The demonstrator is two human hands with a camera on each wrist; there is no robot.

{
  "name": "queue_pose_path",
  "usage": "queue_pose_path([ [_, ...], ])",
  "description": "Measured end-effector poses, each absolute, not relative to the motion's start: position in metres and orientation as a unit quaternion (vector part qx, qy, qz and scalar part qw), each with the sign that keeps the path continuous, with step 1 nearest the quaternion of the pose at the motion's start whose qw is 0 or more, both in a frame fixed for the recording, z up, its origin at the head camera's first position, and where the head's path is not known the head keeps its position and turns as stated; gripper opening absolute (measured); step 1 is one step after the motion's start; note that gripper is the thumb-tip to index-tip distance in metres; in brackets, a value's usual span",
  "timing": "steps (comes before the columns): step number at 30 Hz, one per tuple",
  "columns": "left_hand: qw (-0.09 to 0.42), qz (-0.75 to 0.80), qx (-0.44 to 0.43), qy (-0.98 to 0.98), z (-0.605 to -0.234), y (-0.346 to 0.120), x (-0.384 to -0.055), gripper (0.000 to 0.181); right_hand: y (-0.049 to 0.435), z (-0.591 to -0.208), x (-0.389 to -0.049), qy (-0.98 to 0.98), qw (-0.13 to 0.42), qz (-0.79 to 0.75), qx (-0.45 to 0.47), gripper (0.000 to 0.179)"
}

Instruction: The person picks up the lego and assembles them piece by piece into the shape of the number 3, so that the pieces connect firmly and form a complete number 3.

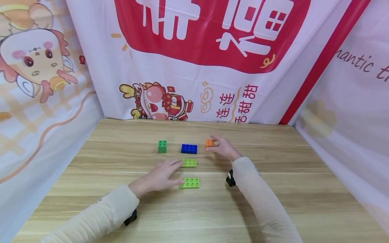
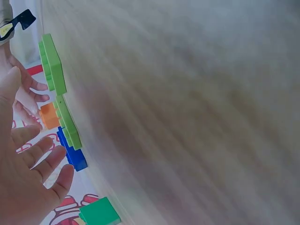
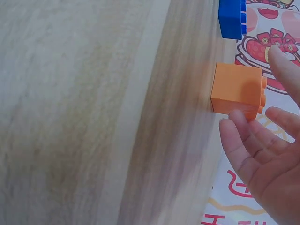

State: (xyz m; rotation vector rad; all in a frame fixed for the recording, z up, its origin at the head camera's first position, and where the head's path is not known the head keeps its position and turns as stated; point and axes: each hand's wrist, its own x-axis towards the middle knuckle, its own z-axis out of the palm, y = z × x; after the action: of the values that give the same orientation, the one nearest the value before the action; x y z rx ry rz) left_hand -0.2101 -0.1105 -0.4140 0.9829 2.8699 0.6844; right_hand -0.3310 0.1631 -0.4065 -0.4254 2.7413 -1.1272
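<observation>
My left hand (image 1: 160,176) reaches over the wooden table with fingers spread. Its fingertips overlap the left end of a flat light green brick (image 1: 190,163), and its thumb tip overlaps the left end of a nearer light green brick (image 1: 191,183). In the left wrist view that palm (image 2: 23,187) shows with nothing in its grasp. At the back, my right hand (image 1: 224,147) is beside an orange brick (image 1: 208,144). In the right wrist view its loosely bent fingers (image 3: 239,145) have their tips right at one side of the orange block, without closing round it.
A blue brick (image 1: 189,149) lies left of the orange one, and a green brick (image 1: 162,146) stands farther left. Printed cloth hangs behind the back edge of the table (image 1: 121,135) and along both sides. A black device (image 1: 231,179) is at the right wrist.
</observation>
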Motion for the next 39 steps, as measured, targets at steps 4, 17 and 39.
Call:
queue_pose_path([
  [4, 0.021, 0.223, 0.322, 0.92, -0.4163, -0.1074, -0.2096, 0.071, 0.1639, -0.4075, -0.3312, 0.909, 0.078, -0.386, -0.135, 0.07],
  [17, 0.038, 0.251, 0.339, 0.906, -0.4194, -0.1029, -0.2064, 0.069, 0.1656, -0.4102, -0.3327, 0.9, 0.077, -0.407, -0.133, 0.064],
  [39, 0.054, 0.283, 0.345, 0.893, -0.4209, -0.1003, -0.2091, 0.048, 0.1651, -0.415, -0.3358, 0.898, 0.074, -0.422, -0.102, 0.048],
])
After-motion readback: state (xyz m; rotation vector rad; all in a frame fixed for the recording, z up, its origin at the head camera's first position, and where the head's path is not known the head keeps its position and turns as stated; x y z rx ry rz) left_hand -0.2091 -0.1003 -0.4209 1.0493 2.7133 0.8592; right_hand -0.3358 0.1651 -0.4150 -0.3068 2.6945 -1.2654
